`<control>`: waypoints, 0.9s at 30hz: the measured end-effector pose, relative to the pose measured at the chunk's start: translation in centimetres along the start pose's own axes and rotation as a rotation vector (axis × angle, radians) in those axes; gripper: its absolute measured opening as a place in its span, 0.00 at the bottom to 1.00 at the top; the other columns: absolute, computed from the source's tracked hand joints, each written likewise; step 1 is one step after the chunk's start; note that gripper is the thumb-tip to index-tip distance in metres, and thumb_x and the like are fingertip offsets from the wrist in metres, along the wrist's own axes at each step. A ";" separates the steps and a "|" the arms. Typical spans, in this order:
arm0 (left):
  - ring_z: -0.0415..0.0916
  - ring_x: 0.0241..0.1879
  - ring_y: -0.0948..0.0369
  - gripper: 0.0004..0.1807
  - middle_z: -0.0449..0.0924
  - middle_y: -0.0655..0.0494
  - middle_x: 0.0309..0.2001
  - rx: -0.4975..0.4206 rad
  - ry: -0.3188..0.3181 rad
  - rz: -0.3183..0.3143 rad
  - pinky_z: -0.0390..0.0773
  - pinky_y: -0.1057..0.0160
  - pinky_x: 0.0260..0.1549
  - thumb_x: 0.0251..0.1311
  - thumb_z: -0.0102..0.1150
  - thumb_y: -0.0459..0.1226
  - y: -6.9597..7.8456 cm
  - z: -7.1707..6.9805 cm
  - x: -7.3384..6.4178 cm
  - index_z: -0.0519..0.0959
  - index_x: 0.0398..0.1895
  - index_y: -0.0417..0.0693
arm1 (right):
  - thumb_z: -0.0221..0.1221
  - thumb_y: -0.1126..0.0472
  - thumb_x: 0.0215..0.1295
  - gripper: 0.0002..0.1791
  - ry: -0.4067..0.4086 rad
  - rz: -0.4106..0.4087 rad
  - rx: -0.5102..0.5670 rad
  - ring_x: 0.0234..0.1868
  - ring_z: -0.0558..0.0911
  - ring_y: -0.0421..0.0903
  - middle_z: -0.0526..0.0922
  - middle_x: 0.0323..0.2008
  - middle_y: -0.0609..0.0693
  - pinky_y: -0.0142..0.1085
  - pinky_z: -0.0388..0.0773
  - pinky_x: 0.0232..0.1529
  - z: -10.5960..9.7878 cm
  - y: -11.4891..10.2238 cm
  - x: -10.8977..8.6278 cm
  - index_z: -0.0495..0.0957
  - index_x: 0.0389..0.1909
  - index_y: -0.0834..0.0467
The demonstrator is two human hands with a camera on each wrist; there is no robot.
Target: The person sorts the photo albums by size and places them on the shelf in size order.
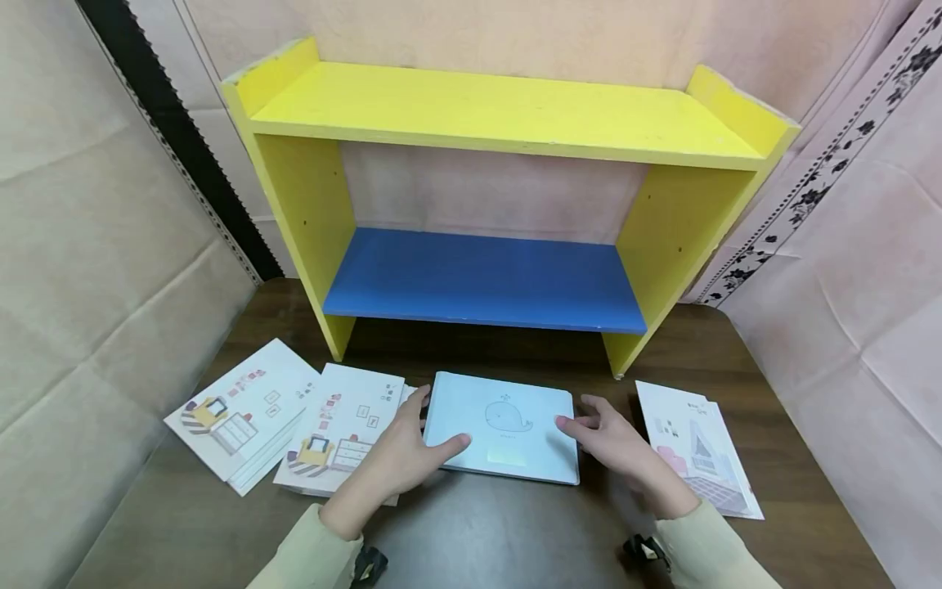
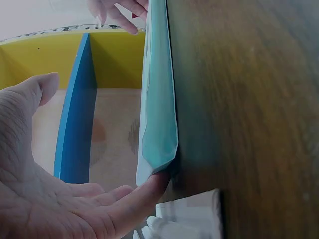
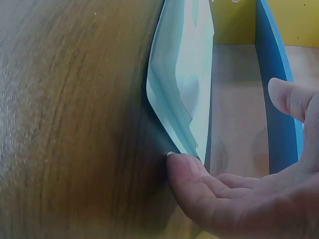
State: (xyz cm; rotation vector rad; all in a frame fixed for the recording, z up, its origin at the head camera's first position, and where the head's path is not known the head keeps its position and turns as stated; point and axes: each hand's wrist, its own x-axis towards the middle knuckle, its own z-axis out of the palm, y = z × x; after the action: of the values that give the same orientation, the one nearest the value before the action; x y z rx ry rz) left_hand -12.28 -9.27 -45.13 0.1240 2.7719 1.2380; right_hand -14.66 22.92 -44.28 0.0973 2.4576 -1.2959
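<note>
A light-blue booklet with a whale drawing (image 1: 508, 417) lies flat on the dark wooden table, in front of the shelf. My left hand (image 1: 403, 448) is at its left side. In the left wrist view, a fingertip touches the booklet's corner (image 2: 160, 144) while the thumb stands away from it. My right hand (image 1: 607, 435) is at the opposite side. The right wrist view has its fingertips against the booklet's edge (image 3: 172, 112), thumb raised and apart. Neither hand is curled round the booklet. Whether more booklets lie beneath it, I cannot tell.
Behind stands a yellow shelf unit (image 1: 471, 102) with a blue lower board (image 1: 486, 278). White illustrated booklets lie in a left pile (image 1: 246, 413) and another pile (image 1: 342, 425) partly behind my left forearm. More white booklets (image 1: 699, 450) lie at right. Pale cloth (image 1: 868, 327) surrounds the table.
</note>
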 end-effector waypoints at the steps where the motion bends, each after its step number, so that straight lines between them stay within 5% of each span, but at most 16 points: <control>1: 0.72 0.59 0.50 0.62 0.61 0.44 0.69 -0.005 -0.006 -0.004 0.74 0.50 0.53 0.45 0.61 0.70 -0.1 0.0 -0.1 0.51 0.75 0.42 | 0.60 0.32 0.57 0.55 -0.006 0.003 0.013 0.54 0.78 0.52 0.72 0.60 0.63 0.51 0.74 0.54 0.0 0.0 0.0 0.50 0.73 0.61; 18: 0.69 0.61 0.48 0.52 0.61 0.42 0.69 -0.128 -0.106 -0.005 0.71 0.49 0.56 0.57 0.65 0.55 -0.2 -0.1 -0.4 0.49 0.75 0.40 | 0.60 0.38 0.62 0.50 -0.027 0.027 0.088 0.54 0.77 0.53 0.67 0.64 0.68 0.47 0.76 0.52 -0.4 0.5 0.4 0.50 0.72 0.63; 27: 0.68 0.61 0.46 0.49 0.61 0.41 0.68 -0.152 -0.097 -0.019 0.72 0.48 0.55 0.59 0.63 0.52 -0.4 -0.5 -0.8 0.50 0.74 0.39 | 0.59 0.37 0.62 0.50 -0.061 0.028 0.105 0.53 0.78 0.53 0.65 0.65 0.66 0.52 0.70 0.58 -0.4 0.3 0.8 0.50 0.73 0.62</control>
State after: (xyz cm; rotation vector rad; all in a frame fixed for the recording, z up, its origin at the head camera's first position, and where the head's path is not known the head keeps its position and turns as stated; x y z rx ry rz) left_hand -11.52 -10.03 -45.05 0.1414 2.5810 1.3923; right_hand -15.49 23.33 -44.60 0.1164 2.3290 -1.3953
